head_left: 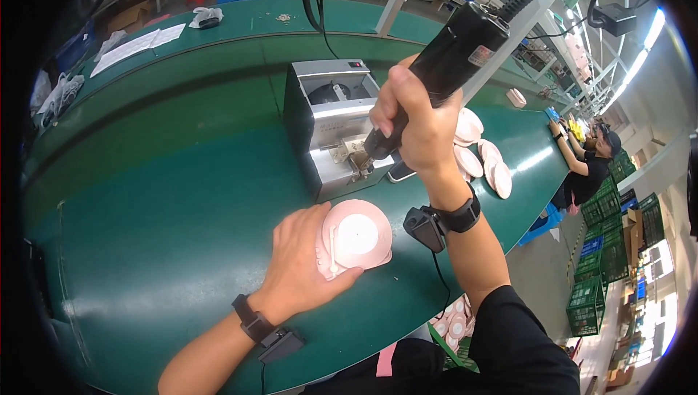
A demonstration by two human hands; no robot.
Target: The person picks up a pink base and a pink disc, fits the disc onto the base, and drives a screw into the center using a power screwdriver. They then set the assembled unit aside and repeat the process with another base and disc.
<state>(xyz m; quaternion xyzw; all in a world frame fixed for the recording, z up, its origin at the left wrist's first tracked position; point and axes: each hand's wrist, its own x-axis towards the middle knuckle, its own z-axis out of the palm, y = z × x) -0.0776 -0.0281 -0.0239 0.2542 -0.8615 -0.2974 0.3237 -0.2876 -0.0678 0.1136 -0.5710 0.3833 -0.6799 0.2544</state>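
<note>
My right hand (pixel 425 122) is wrapped round a black electric screwdriver (pixel 462 49), held tilted with its cord rising from the top end. The screwdriver's nose points down at the metal outlet (pixel 352 155) on the front of a grey and black screw feeder (pixel 327 124); whether the bit touches a screw is too small to tell. On the green bench, my left hand (pixel 297 264) grips the left edge of a pale pink plastic piece shaped like a toy record player (pixel 371 257), its thumb along the near side. A white disc and small arm show on its top.
Several pink oval parts (pixel 469 162) lie right of the feeder. Below the bench edge sits a container of similar pink pieces (pixel 454 326). Papers (pixel 138 49) lie on the far bench. Another person (pixel 592 158) sits farther along at right, near stacked green crates (pixel 585 308).
</note>
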